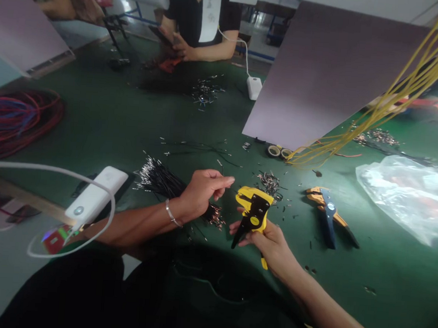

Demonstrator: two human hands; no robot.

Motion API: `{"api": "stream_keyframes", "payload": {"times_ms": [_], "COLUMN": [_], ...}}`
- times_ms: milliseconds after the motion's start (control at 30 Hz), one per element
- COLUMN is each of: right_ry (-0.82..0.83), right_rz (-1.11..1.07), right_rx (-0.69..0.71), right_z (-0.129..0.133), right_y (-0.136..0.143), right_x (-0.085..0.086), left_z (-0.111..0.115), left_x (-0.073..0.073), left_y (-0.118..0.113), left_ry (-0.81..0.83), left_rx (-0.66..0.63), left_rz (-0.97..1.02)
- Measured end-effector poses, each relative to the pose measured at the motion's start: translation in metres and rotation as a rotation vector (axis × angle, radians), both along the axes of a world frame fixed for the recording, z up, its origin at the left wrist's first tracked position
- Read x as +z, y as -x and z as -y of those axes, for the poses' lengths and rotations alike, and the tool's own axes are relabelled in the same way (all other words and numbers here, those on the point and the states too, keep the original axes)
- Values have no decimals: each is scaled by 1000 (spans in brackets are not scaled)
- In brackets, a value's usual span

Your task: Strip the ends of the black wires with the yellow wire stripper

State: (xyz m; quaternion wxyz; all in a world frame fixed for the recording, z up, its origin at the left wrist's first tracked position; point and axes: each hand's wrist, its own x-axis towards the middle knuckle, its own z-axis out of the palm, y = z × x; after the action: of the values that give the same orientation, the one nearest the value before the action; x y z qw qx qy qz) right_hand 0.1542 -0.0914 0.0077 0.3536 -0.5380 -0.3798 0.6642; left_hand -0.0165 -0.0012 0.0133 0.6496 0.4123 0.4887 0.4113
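Note:
My right hand (270, 237) is wrapped round a yellow-and-black wire stripper (255, 214), its jaw end pointing up and to the left. Just left of the tool, my left hand (206, 189) is closed in a pinch, thumb and forefinger together; whatever is between the fingertips is too small to make out. Under that hand and wrist lies a bundle of black wires (163, 177), with silvery ends at the left and coppery ends at the right. Beyond the stripper sits a small heap of cut scraps (270, 183).
A second stripper, blue and orange (328, 214), lies at right near a clear plastic bag (407, 197). Yellow wires (372, 124) hang at upper right beside a grey panel (315, 76). A white power bank (97, 195) lies left. Across the table sits another person (201, 38).

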Motion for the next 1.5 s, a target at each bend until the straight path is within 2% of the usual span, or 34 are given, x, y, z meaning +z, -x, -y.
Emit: {"api": "stream_keyframes", "payload": {"times_ms": [333, 800, 1133, 1500], "right_ry": [-9, -69, -159, -227], "right_rz": [-16, 23, 87, -2], "right_rx": [-7, 4, 39, 153], "right_z": [-2, -3, -7, -6], "right_y": [2, 8, 3, 0], "right_x": [-7, -16, -20, -23], "left_z": [-2, 7, 6, 7], "left_x": [-2, -1, -1, -5], "left_y": [-1, -4, -4, -3], "left_ry": [251, 150, 226, 237], "left_rx": [-37, -28, -60, -74], "left_rz": [202, 182, 207, 185]}}
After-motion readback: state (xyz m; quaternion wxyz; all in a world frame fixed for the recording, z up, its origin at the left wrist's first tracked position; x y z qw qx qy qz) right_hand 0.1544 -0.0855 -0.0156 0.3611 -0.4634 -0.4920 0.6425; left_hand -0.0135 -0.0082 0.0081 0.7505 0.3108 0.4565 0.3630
